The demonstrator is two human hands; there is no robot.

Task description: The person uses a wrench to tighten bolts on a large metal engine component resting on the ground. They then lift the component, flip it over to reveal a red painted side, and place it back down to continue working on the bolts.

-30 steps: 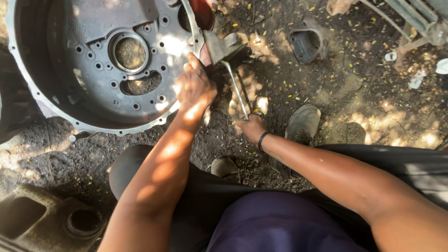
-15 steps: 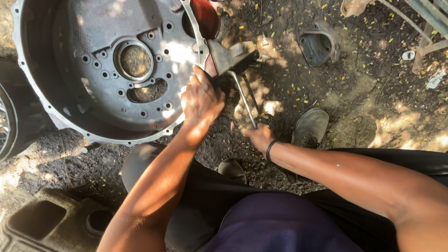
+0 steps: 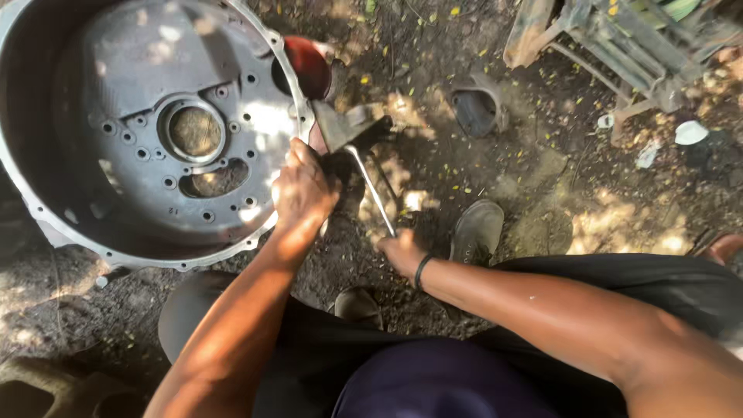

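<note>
The left hand (image 3: 303, 188) was down at the rim of the big round metal housing (image 3: 139, 131), its fingers (image 3: 298, 155) curled over the edge on the side nearest the person, gripping where a small bracket (image 3: 348, 124) stuck out. Just beyond those fingertips a thin bright metal rod (image 3: 370, 186) ran from the bracket back toward the right hand (image 3: 402, 251), whose fingers were clenched around the rod's near end, a dark band on the wrist behind them. The housing lay open side up on the dirt ground (image 3: 542, 178), spreading away to the far side of the left fingers, its bolt holes and central bore in plain view. It looked like thick cast metal, so by all appearances heavy, rigid and gritty rather than slippery; the flanged rim was the natural place to grab, which is just where the left hand had it. The rod looked stiff and light, best held at its free end for leverage. A red object (image 3: 308, 66) sat just past the left fingertips beside the rim, and a worn shoe (image 3: 476, 231) rested close beside the right hand.
</note>
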